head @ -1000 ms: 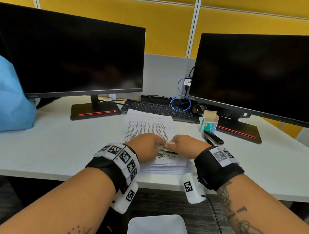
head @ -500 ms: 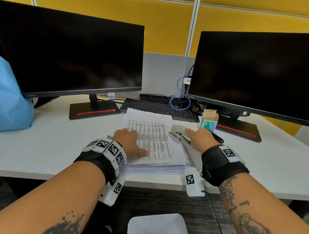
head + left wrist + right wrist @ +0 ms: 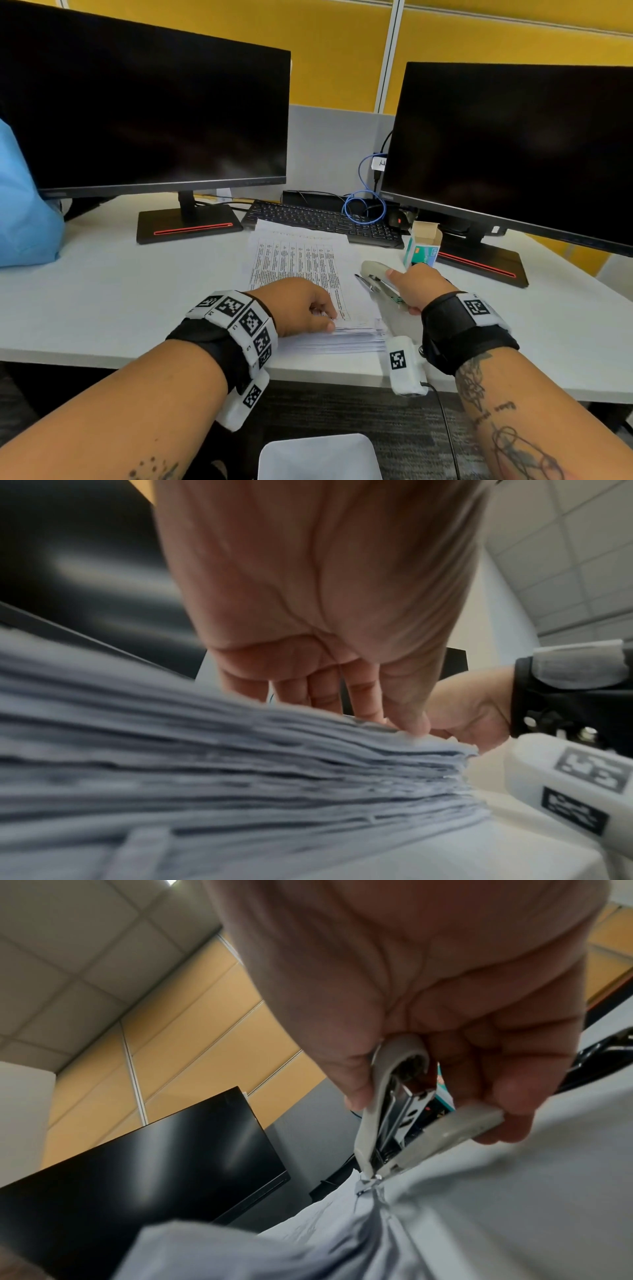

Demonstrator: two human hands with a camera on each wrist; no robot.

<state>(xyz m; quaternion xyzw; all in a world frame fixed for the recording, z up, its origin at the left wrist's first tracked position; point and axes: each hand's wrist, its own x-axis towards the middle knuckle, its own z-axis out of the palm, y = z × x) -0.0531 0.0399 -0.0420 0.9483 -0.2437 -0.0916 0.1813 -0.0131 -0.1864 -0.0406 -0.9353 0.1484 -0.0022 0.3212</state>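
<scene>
From the head view we see the right hand [image 3: 416, 286] wrapped around the rear of a cream stapler [image 3: 376, 274], which sits at the right edge of the paper stack [image 3: 298, 263] on the white bench [image 3: 120, 291]. Its long axis runs from the palm toward the far left, nose pointing away from us. The left hand [image 3: 301, 305] lies on the stack's near right part, fingers bent down onto the top sheets. A staple box [image 3: 421, 248] stands just beyond the stapler. A keyboard [image 3: 318, 219] lies behind the stack, between two dark monitors, and a blue bag [image 3: 24, 212] sits far left. In the left wrist view our fingers [image 3: 363, 696] come down on top of the stack and the thumb meets its near edge. We cannot tell whether any sheet is pinched. In the right wrist view the stapler [image 3: 373, 1123] is gaping, its cover lifted off its base. The hinge end is tucked in our curled fingers, and the nose tips down to touch a crumpled paper corner.
</scene>
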